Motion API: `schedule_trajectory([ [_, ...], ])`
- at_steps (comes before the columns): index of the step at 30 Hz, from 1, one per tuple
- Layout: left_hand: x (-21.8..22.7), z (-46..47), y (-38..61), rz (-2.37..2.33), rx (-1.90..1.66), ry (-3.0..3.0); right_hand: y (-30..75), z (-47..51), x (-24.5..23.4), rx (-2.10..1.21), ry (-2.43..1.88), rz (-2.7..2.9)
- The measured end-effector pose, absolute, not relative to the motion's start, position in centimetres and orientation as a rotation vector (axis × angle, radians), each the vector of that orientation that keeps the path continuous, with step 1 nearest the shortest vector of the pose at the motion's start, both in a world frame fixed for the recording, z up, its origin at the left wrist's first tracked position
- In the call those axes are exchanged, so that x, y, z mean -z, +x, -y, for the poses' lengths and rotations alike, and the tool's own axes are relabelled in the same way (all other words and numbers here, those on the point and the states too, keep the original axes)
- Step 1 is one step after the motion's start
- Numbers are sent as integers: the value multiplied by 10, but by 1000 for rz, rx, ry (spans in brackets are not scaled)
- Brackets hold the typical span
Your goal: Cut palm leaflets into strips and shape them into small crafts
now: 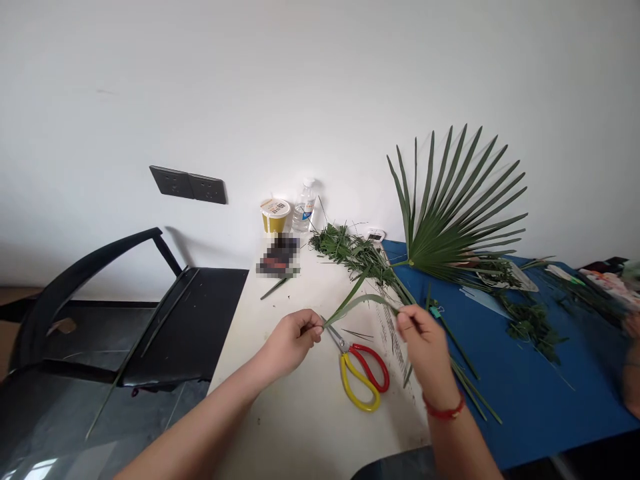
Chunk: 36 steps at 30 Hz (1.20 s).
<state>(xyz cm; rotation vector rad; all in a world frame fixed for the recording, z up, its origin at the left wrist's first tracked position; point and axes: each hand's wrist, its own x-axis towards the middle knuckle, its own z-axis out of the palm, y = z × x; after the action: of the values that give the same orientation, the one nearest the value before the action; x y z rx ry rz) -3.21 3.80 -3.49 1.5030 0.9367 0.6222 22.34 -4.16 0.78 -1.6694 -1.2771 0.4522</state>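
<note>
Between my two hands stretches a green palm leaf strip [367, 299], bowed upward in the middle. My left hand [295, 337] pinches one end, where a second blade also slants up from the fingers. My right hand [423, 340], with a red cord at the wrist, closes on the other end. Below the strip lie scissors [361, 377] with one yellow and one red handle; my left fingers cover part of their blades. A large fan-shaped palm leaf [445, 237] leans against the wall behind my right hand.
Cut leaf scraps [350, 250] are heaped at the back of the white table [295, 427]. A lidded cup [275, 217] and a water bottle [305, 210] stand by the wall. Stems and leaves lie on the blue table [540, 413]. Another person's arm [631, 373] shows far right; a black chair [185, 327] stands left.
</note>
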Motion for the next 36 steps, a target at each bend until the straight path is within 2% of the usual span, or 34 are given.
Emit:
schedule_trajectory([
  [2,36,-36,-30,-962,-651,1499,191,41,11,-819,-1569,992],
  [7,34,-31,-26,-1009,-686,1592,130,38,39,-927,-1536,995],
  [16,36,-32,-24,-1073,-702,1615,112,41,47,-642,-1563,1299],
  [27,28,-28,-23,-1112,-660,1762,125,47,33,-523,-1682,1536],
  [31,32,-29,-23,-1106,-677,1736,124,44,26,-660,-1677,1401],
  [36,35,-31,-24,-1061,-715,1598,119,44,29,-1068,-1457,1116],
])
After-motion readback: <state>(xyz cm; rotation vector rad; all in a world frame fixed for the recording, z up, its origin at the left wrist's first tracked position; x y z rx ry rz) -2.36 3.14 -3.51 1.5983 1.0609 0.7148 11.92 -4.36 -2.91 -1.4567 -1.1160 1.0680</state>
